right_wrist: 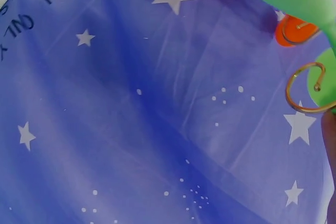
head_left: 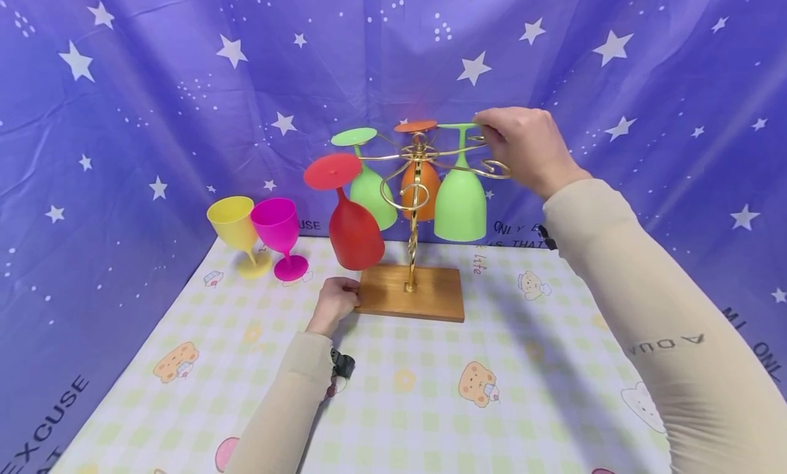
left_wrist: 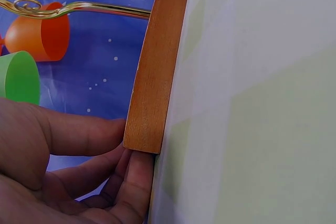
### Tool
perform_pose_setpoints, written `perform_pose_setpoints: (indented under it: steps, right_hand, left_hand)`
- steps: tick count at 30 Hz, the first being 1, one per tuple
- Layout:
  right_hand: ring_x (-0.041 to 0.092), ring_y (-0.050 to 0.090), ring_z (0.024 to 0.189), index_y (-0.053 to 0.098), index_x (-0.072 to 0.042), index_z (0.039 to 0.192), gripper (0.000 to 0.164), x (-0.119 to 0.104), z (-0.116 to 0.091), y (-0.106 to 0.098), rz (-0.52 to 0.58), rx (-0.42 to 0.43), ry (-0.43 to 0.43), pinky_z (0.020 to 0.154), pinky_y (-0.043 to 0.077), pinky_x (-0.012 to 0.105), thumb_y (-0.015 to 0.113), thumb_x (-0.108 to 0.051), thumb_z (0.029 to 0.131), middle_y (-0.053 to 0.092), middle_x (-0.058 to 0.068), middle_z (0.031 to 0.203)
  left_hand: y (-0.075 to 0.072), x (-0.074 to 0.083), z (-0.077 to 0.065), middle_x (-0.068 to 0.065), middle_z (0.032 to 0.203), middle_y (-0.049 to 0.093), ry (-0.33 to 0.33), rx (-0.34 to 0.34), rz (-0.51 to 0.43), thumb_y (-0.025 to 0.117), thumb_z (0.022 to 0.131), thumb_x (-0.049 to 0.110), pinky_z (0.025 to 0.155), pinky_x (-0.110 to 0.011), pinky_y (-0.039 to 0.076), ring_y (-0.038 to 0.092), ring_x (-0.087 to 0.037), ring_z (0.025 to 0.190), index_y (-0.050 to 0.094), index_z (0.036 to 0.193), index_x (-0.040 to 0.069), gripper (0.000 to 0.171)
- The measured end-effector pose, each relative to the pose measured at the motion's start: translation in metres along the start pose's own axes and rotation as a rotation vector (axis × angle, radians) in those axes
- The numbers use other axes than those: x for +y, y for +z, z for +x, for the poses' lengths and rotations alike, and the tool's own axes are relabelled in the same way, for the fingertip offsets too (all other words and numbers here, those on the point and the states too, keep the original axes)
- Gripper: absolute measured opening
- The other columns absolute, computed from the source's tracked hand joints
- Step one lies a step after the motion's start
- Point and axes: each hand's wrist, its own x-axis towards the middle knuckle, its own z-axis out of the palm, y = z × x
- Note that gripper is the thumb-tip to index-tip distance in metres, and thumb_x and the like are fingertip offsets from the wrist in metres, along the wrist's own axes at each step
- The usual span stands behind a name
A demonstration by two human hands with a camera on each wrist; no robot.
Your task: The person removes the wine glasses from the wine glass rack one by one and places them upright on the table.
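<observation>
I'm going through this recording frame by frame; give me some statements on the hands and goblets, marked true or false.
1. The left hand touches the wooden base. True.
2. The red goblet is upside down, its foot above its cup. True.
3. The right hand holds the foot of the red goblet. False: it holds the foot of the right-hand green goblet.
4. The yellow goblet stands on the wooden base. False: the yellow goblet stands on the tablecloth, beside the magenta goblet.
5. The magenta goblet is upright. True.

Rightmost green goblet (head_left: 460,205) upside-down (foot up); gold rack (head_left: 412,245) upright
</observation>
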Motion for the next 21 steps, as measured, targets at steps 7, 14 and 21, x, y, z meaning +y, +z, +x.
perform_pose_setpoints:
  steps: [7,14,21]
  right_hand:
    - [0.029,0.064,0.076,0.072,-0.002,0.097,0.019,0.004,0.01,-0.001,0.011,-0.055,0.089,0.076,0.05,0.043,0.055,0.004,0.089,0.07,0.013,0.089]
    - [0.032,0.065,0.086,0.074,-0.006,0.099,0.018,0.0,0.013,0.0,-0.036,-0.131,0.233,0.077,0.049,0.05,0.058,-0.004,0.091,0.071,0.013,0.096]
    - [0.03,0.065,0.088,0.074,-0.007,0.103,0.02,-0.004,0.018,0.0,-0.016,-0.165,0.344,0.079,0.048,0.048,0.057,-0.009,0.092,0.071,0.011,0.1]
  left_hand:
    - [0.0,0.001,-0.001,-0.013,0.092,0.065,0.003,-0.006,-0.004,0.062,0.074,-0.008,0.074,-0.033,0.051,0.056,-0.025,0.084,0.069,0.102,-0.005,0.029]
    - [0.001,0.0,0.0,-0.012,0.093,0.066,0.004,-0.006,-0.005,0.061,0.074,-0.008,0.074,-0.033,0.051,0.057,-0.024,0.085,0.069,0.102,-0.004,0.029]
    - [0.0,0.0,0.0,-0.012,0.091,0.066,0.012,0.005,-0.014,0.061,0.073,-0.009,0.073,-0.032,0.051,0.057,-0.024,0.083,0.069,0.101,-0.004,0.03]
